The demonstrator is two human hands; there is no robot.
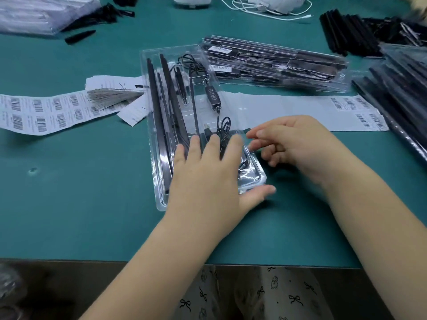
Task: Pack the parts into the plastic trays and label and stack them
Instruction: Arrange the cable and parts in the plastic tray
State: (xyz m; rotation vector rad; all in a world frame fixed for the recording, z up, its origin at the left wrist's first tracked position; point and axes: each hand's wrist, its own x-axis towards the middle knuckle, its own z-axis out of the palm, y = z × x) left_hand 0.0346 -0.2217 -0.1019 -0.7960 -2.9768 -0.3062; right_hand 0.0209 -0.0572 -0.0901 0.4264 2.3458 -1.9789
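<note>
On the green table [69,192], nearest the edge, the left hand [208,179] lies flat on the near end of a clear tray [159,181], fingers straight and spread over its cover, thumb out along the tray's near right corner. It grips nothing; it presses. Just right of it the right hand [293,142] hovers beside the tray's right rim, fingers loosely curled, fingertips near the rim; whether it pinches anything cannot be told.

The tray runs away from the person, slightly tilted to the left. Inside, long black rods [157,105] lie lengthwise along the left side. To the right sits a coiled black cable [223,128] with a controller [212,94] in line, and a USB plug [207,130] near the left fingertips.

Behind the tray a strip of barcode labels [44,112] crosses the table, left and right of it. A fanned stack of leaflets [111,91] lies on the strip at left.

Farther back, right of the tray's far end, packed trays [277,63] lie stacked, each with a white label. More stacked trays [397,88] stand at the right edge, loose black rods [346,31] behind them. White cords [265,8] lie at the far edge.
</note>
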